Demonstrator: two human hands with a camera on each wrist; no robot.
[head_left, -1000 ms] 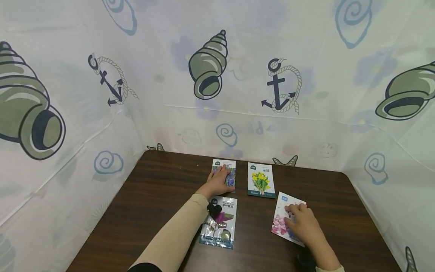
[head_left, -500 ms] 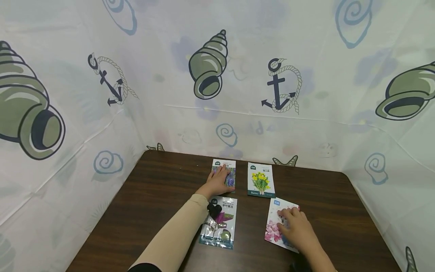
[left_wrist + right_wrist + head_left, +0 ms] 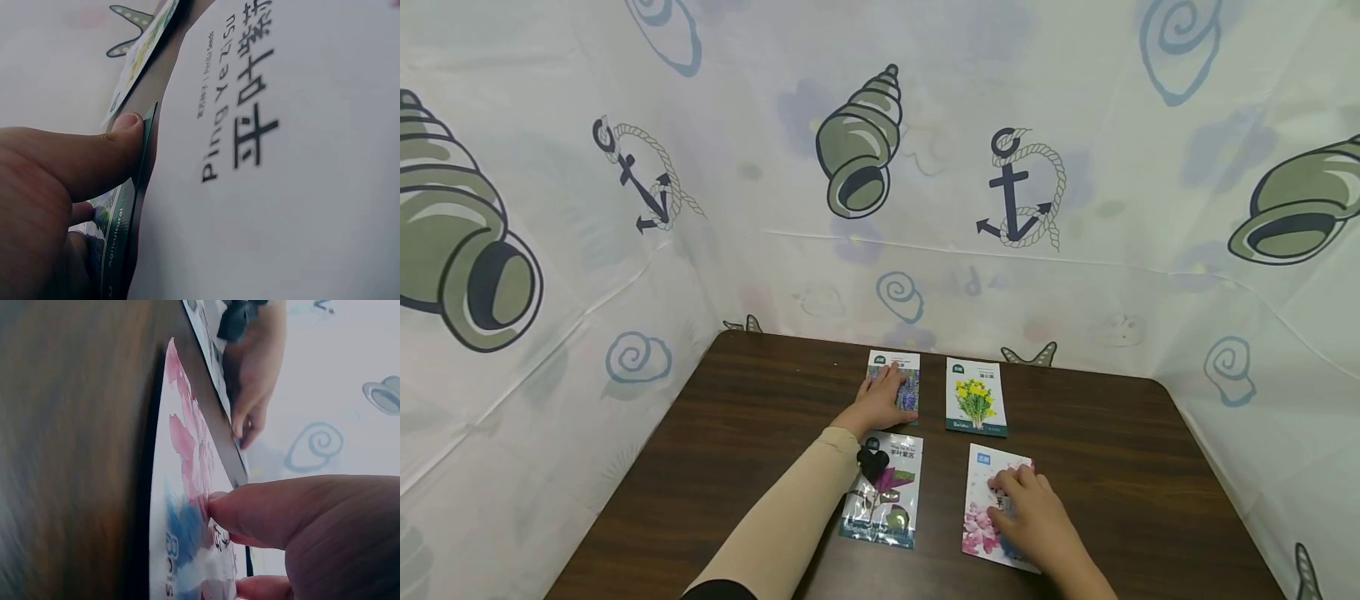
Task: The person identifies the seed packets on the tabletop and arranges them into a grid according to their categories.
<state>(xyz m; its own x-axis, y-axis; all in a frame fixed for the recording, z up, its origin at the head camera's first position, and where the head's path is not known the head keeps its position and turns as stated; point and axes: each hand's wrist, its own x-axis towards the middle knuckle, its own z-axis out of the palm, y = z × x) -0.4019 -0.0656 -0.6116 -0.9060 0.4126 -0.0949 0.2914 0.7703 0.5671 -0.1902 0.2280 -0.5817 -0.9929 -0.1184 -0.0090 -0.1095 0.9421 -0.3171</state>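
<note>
My left hand (image 3: pixel 878 403) rests on a seed packet with purple flowers (image 3: pixel 910 392) at the table's back, covering much of its front. In the left wrist view the thumb (image 3: pixel 127 122) touches that packet's lower edge. Beneath my left wrist lies a silvery perilla seed packet (image 3: pixel 895 500). My right hand (image 3: pixel 1036 515) presses its thumb and fingertips on the face of a pink-flowered seed packet (image 3: pixel 979 527), which lies flat, slightly turned. The right wrist view shows the thumb (image 3: pixel 226 509) on the printed surface.
A white seed packet with yellow flowers (image 3: pixel 975 400) lies at the back, right of the purple-flowered one. All rest on a dark wooden table (image 3: pixel 1135 467). Behind it hangs a white cloth (image 3: pixel 940 208) printed with shells and anchors.
My right hand has slid the pink-flowered packet left and slightly towards me, and it lies straighter than before. The left hand and the other packets have stayed in place.
</note>
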